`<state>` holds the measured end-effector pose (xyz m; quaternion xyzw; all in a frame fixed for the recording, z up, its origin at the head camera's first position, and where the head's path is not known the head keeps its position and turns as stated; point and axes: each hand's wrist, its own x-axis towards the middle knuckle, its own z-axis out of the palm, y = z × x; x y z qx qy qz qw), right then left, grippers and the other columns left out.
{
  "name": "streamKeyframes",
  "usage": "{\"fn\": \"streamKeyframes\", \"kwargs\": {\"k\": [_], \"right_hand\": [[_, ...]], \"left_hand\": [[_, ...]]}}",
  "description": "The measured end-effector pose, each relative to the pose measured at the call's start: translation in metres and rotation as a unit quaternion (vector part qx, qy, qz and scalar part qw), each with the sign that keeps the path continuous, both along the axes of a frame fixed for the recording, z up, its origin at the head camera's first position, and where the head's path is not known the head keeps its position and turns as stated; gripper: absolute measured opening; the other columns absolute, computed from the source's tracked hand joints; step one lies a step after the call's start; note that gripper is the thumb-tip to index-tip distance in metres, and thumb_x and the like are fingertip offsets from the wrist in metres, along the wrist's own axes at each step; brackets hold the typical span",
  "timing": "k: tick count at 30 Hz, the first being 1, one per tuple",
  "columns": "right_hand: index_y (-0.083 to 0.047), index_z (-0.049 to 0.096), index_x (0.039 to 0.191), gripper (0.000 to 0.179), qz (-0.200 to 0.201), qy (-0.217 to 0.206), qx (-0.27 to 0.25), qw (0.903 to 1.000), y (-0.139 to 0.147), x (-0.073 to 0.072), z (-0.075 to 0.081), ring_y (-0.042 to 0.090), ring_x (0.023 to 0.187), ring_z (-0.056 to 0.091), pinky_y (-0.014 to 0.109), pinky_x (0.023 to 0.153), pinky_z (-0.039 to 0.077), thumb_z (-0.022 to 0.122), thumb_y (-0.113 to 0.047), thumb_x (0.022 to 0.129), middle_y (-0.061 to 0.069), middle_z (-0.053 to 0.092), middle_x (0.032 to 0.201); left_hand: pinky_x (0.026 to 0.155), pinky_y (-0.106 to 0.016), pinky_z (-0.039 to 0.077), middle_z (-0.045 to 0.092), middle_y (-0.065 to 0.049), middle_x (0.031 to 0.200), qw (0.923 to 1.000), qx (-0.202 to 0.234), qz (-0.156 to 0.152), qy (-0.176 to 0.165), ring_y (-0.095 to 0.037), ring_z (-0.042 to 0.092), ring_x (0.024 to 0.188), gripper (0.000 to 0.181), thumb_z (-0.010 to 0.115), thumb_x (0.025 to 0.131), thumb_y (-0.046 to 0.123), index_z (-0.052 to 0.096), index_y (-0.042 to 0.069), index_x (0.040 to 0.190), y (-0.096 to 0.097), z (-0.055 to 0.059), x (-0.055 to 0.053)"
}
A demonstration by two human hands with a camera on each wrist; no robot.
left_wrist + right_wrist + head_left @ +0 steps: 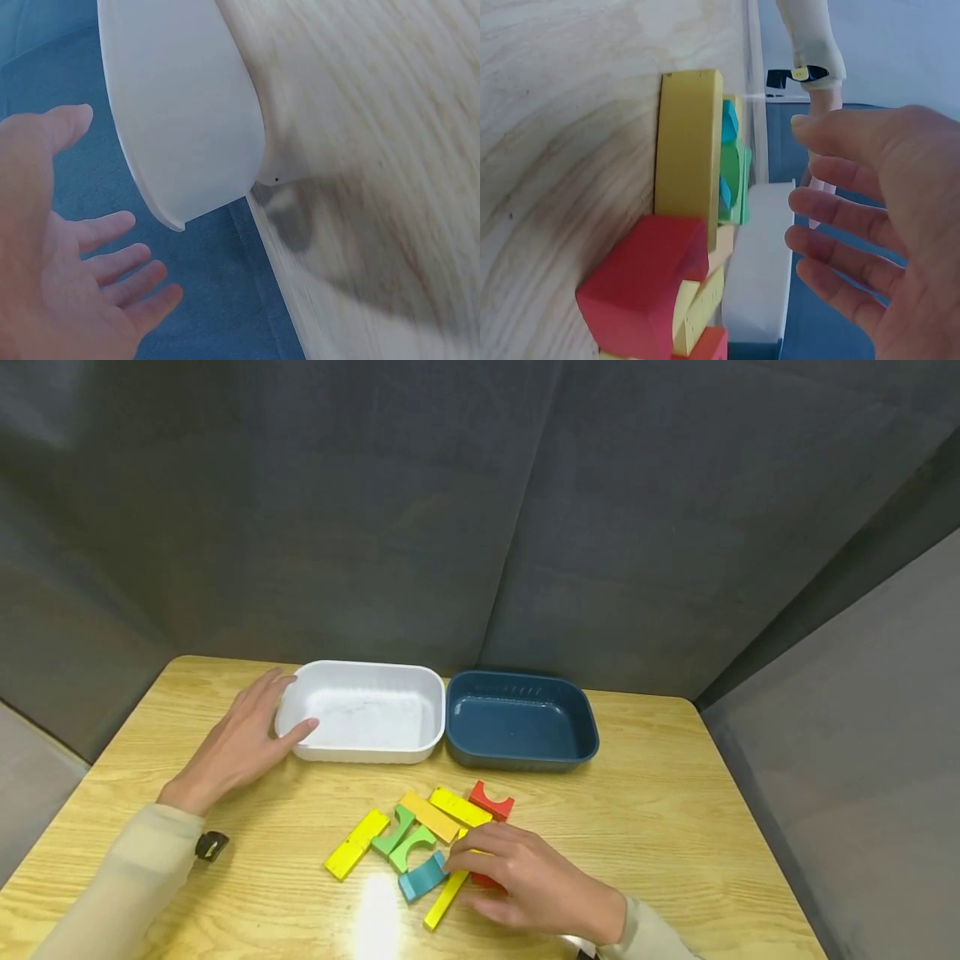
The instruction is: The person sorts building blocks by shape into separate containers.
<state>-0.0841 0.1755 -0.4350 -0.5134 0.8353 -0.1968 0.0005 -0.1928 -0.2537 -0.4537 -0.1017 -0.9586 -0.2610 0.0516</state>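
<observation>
My left hand [251, 731] is at the left end of a white plastic basin [360, 752], its fingers spread and holding nothing. In the left wrist view, a gap shows between that hand [82, 277] and the basin. Over the right side of a pile of toy blocks hovers my right hand [528, 881], fingers loosely bent with nothing between them. Nearest it are a long yellow block [686, 146] and a red arch block [637, 292]. A blue curved block [423, 877], green arch blocks [412, 847] and an orange block [430, 817] lie further left.
A dark blue basin [521, 760] stands right beside the white one at the table's [675, 827] far edge. Yellow blocks [357, 845] lie at the pile's left, and another red arch block [491, 802] at its back. A grey curtain [375, 527] hangs behind.
</observation>
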Motion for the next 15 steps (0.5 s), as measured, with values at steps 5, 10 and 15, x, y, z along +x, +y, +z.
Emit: {"fn": "streamKeyframes", "kwargs": {"k": [5, 10, 15], "right_hand": [[-0.02, 0.077, 0.123, 0.029, 0.02, 0.004, 0.016, 0.9997, -0.006, 0.001, -0.005, 0.009, 0.115, 0.065, 0.027, 0.106, 0.054, 0.084, -0.025, 0.096, -0.009, 0.07, 0.124], [-0.022, 0.076, 0.124, 0.028, 0.036, 0.024, 0.045, 0.998, -0.009, 0.003, -0.012, 0.009, 0.115, 0.064, 0.025, 0.106, 0.052, 0.082, -0.027, 0.097, -0.008, 0.07, 0.124], [-0.023, 0.076, 0.124, 0.026, 0.042, 0.033, 0.051, 0.9973, -0.011, 0.005, -0.019, 0.009, 0.116, 0.063, 0.026, 0.108, 0.051, 0.081, -0.027, 0.098, -0.009, 0.069, 0.122]], "left_hand": [[0.12, -0.077, 0.026, 0.017, -0.022, 0.177, 1.0, 0.003, 0.001, -0.003, -0.049, 0.021, 0.159, 0.095, 0.061, 0.103, 0.064, 0.027, 0.006, 0.17, 0.0, -0.002, -0.001], [0.12, -0.076, 0.026, 0.018, -0.022, 0.177, 1.0, 0.003, 0.004, -0.002, -0.049, 0.021, 0.159, 0.095, 0.061, 0.102, 0.066, 0.028, 0.006, 0.169, 0.001, -0.004, -0.001], [0.12, -0.076, 0.026, 0.017, -0.024, 0.176, 1.0, 0.005, -0.003, 0.005, -0.05, 0.021, 0.159, 0.095, 0.062, 0.103, 0.063, 0.028, 0.004, 0.169, 0.001, -0.005, -0.003]]}}
